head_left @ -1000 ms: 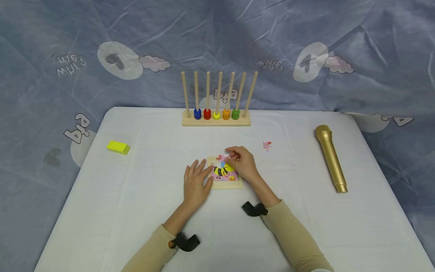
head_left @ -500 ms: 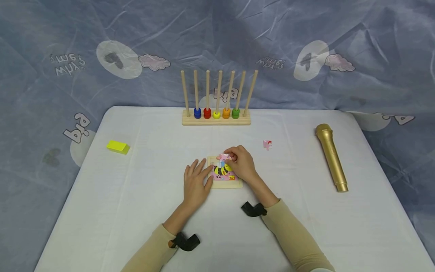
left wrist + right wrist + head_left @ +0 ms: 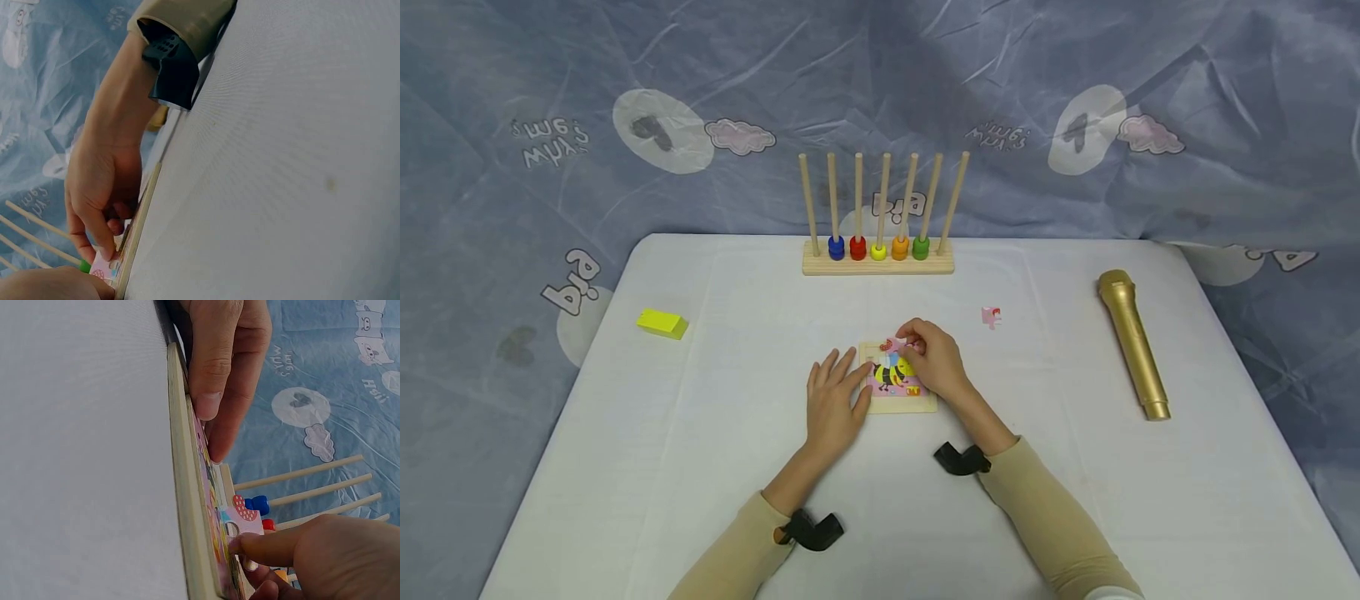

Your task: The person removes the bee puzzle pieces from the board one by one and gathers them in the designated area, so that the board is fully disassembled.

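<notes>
A jigsaw puzzle in a pale wooden tray (image 3: 901, 406) shows a yellow-and-black bee on pink. My left hand (image 3: 837, 408) lies at its left side, fingers spread, with thumb and index finger on the tray's edge. Between thumb and fingers, my right hand (image 3: 937, 358) pinches a pink puzzle piece (image 3: 255, 522) with a red dotted patch. In the right wrist view this piece stands tilted up from the picture, at the tray's far part. The right fingers hide the tray's upper right corner from above. Another pink puzzle piece (image 3: 990, 317) lies loose on the table beyond the right hand.
Behind the puzzle stands a wooden peg rack (image 3: 877, 267) with coloured beads on several upright rods. A yellow block (image 3: 662, 323) lies at the left, and a gold microphone (image 3: 1133, 346) at the right. A patterned cloth (image 3: 880, 75) hangs behind the white table.
The right fingers have shifted slightly over the tray's top edge, still pinching the piece. My left hand holds its place; the whole view has tilted a little.
</notes>
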### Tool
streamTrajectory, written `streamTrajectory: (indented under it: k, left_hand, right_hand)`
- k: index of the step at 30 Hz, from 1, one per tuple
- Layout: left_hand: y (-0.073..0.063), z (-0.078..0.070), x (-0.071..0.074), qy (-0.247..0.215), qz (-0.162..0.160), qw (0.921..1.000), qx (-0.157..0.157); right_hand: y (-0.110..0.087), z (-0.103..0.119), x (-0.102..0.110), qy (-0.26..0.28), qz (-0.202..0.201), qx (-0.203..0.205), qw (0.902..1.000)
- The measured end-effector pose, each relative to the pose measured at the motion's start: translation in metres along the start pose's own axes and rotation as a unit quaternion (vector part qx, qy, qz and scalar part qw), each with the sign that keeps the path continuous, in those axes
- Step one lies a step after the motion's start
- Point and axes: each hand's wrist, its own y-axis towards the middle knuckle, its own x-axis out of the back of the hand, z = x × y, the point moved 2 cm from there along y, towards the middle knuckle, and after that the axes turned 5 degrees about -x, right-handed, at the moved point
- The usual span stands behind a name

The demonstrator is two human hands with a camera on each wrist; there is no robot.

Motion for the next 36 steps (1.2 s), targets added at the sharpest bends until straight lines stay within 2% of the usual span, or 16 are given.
streamTrajectory:
  k: [4, 8, 12, 16, 19, 28, 32, 36]
  left_hand:
    - [0.001, 0.0, -0.001, -0.001, 0.006, 1.0, 0.003]
    - [0.001, 0.0, -0.002, -0.001, 0.013, 0.9999, 0.006]
    - [0.001, 0.0, -0.002, -0.003, 0.015, 0.9998, 0.009]
    - [0.0, 0.0, -0.002, -0.009, 0.012, 0.9998, 0.013]
    - [-0.001, 0.001, -0.002, -0.012, 0.012, 0.9997, 0.016]
    - [0.0, 0.0, 0.0, -0.013, 0.013, 0.9997, 0.019]
    - [-0.001, 0.0, 0.0, -0.013, 0.011, 0.9997, 0.019]
    - [-0.001, 0.0, 0.0, -0.017, 0.009, 0.9996, 0.019]
  right_hand:
    - [0.0, 0.002, 0.002, 0.022, 0.0, -0.014, 0.9997]
    - [-0.001, 0.008, 0.008, 0.071, 0.001, -0.022, 0.9972]
    - [0.0, 0.012, 0.018, 0.119, 0.01, -0.048, 0.9916]
    - [-0.003, 0.029, 0.042, 0.141, 0.013, -0.081, 0.9866]
    - [-0.003, 0.033, 0.063, 0.143, 0.002, -0.096, 0.985]
    - [0.014, -0.047, 0.112, 0.135, -0.098, -0.139, 0.9763]
    - [0.015, -0.067, 0.133, 0.112, -0.129, -0.151, 0.9736]
    - [0.015, -0.078, 0.146, 0.098, -0.137, -0.166, 0.9716]
